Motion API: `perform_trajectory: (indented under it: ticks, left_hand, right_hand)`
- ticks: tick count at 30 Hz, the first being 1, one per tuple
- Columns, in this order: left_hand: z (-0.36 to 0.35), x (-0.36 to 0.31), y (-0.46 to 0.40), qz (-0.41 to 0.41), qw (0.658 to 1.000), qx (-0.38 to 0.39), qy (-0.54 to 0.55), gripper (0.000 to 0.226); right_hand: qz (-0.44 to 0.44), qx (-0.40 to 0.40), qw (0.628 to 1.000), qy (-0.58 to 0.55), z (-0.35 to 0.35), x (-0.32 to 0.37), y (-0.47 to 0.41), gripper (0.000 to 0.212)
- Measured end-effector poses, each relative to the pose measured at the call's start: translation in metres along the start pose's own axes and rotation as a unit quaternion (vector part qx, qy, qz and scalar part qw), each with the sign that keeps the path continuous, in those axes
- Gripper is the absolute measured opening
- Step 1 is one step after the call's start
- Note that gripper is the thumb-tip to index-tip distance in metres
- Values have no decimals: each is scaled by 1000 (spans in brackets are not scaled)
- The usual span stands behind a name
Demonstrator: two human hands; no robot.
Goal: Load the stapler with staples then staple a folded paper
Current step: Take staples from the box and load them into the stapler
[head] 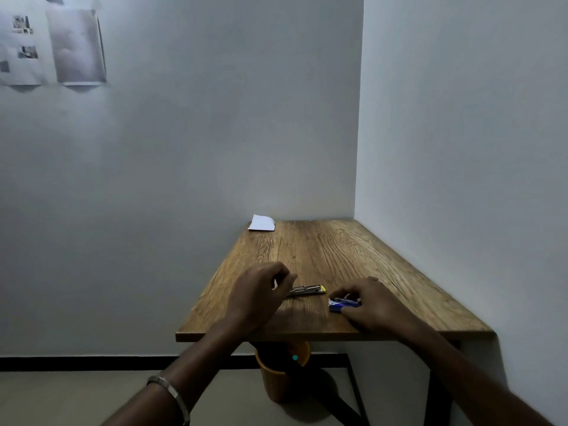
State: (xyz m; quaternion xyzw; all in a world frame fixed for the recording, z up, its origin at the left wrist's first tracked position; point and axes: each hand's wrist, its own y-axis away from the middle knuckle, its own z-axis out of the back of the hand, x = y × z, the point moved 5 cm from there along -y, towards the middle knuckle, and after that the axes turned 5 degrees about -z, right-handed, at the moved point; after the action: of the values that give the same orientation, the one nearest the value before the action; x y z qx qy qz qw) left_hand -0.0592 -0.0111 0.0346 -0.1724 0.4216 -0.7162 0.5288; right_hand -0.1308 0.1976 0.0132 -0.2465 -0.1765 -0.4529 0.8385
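A silver stapler (307,289) with a yellow end lies flat on the wooden table (322,253) near its front edge. My left hand (261,290) rests at the stapler's left end, fingers curled and touching it. My right hand (365,302) lies just to the right, its fingers closed on a small blue and white staple box (342,304) that sits on the table. A folded white paper (261,223) lies at the far left corner of the table, against the wall.
Walls close the table in at the back and on the right. An orange bin (278,376) stands on the floor under the table's front edge, beside black table legs. Papers hang on the wall at upper left.
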Motion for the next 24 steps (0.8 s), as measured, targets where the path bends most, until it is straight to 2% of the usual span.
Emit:
perform_trajectory:
  ticks: [3, 5, 10, 16, 20, 24]
  left_hand:
    - [-16, -5, 8, 23, 993, 101, 59, 14]
    - [-27, -6, 14, 27, 986, 143, 79, 13]
    - [-29, 0, 17, 65, 975, 134, 165, 17]
    - [-31, 4, 14, 74, 964, 154, 205, 22]
    - [-36, 0, 15, 62, 967, 198, 150, 38]
    - [-38, 2, 15, 50, 972, 211, 88, 34]
  right_hand:
    - [36, 27, 998, -41, -7, 12, -1, 32]
    - [57, 37, 996, -52, -10, 18, -2, 35]
    - [78, 44, 993, -78, -13, 20, -1, 43]
    - [84, 52, 988, -123, -12, 18, -2, 45]
    - [89, 54, 985, -140, -13, 17, -3, 45]
    - [93, 48, 987, -121, -10, 11, -3, 52]
